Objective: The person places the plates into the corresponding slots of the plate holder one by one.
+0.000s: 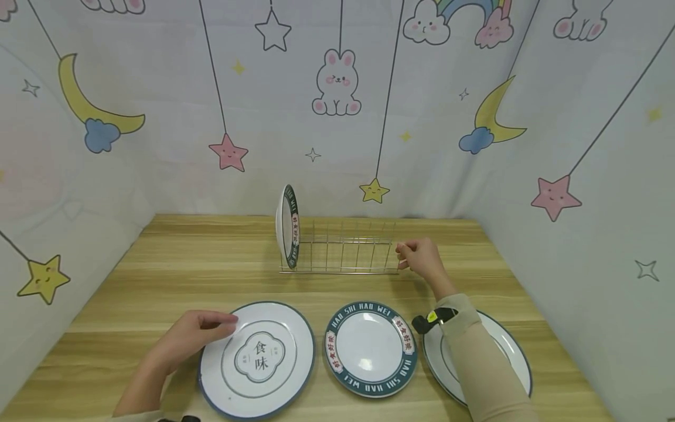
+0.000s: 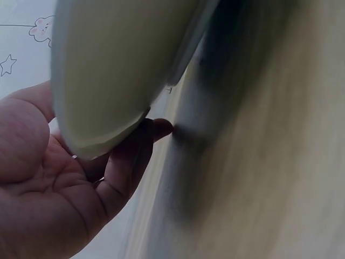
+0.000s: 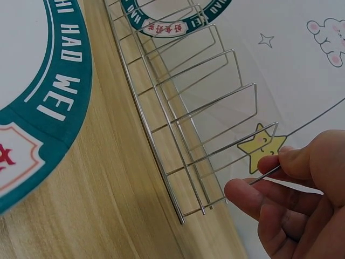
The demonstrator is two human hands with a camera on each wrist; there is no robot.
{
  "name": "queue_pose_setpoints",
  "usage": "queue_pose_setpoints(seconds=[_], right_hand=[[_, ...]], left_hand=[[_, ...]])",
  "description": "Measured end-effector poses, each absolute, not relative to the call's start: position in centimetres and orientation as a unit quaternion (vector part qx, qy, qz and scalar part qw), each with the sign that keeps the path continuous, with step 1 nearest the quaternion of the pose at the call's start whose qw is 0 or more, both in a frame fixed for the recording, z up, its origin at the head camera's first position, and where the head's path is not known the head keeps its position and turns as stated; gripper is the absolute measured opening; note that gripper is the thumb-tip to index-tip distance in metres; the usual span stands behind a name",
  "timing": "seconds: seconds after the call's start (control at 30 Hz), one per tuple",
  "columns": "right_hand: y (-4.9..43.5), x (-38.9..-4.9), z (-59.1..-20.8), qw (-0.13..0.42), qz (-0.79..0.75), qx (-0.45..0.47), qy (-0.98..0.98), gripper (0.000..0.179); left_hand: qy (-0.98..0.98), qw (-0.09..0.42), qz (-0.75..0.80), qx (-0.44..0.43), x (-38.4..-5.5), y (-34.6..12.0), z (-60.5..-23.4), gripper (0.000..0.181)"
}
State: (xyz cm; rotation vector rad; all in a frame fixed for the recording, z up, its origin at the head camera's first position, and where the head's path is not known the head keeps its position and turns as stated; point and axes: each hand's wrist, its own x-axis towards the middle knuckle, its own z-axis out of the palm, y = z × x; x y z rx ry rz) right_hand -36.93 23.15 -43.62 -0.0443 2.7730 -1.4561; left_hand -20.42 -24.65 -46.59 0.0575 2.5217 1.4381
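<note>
My left hand (image 1: 187,335) is at the upper left rim of a white plate (image 1: 253,387) with a thin blue edge and Chinese characters. The left wrist view shows its pale underside (image 2: 118,70), with fingers curled at the rim. At the back, my right hand (image 1: 422,258) pinches the end wire of a silver wire dish rack (image 1: 343,271) between thumb and fingers (image 3: 242,191). A green-rimmed plate (image 1: 287,228) stands upright in the rack's left end.
Another green-rimmed plate (image 1: 369,349) lies flat at the front middle of the wooden table (image 1: 184,264). Right of it, a white plate (image 1: 506,346) is partly hidden under my right forearm. A cartoon-printed cloth (image 1: 263,105) hangs behind the table and along its sides.
</note>
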Motion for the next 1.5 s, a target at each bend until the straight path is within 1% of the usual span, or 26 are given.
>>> queue_pose_setpoints(seconds=[0.17, 0.43, 0.73, 1.07, 1.23, 1.5], right_hand=[[23.3, -37.1, -43.8, 0.001, -0.472, -0.023, 0.881, 0.034], [23.2, -37.0, -43.7, -0.001, -0.472, -0.019, 0.882, 0.033], [23.3, -36.7, -43.7, -0.002, -0.461, -0.022, 0.887, 0.034], [23.2, -36.5, -43.6, -0.004, -0.465, -0.025, 0.885, 0.030], [23.2, -36.5, -43.7, 0.000, -0.464, -0.020, 0.886, 0.029], [23.2, -36.6, -43.7, -0.004, -0.477, -0.028, 0.879, 0.029]], left_hand=[[0.866, 0.115, 0.485, 0.032, -20.1, -24.9, -46.6, 0.037], [0.873, 0.113, 0.473, 0.045, -19.9, -25.3, -46.4, 0.041], [0.860, 0.107, 0.495, 0.058, -19.6, -25.9, -46.4, 0.039], [0.842, 0.098, 0.529, 0.040, -19.3, -26.3, -46.1, 0.042], [0.838, 0.085, 0.538, 0.036, -19.3, -26.7, -45.8, 0.043], [0.797, 0.060, 0.599, 0.039, -19.3, -26.9, -45.3, 0.045]])
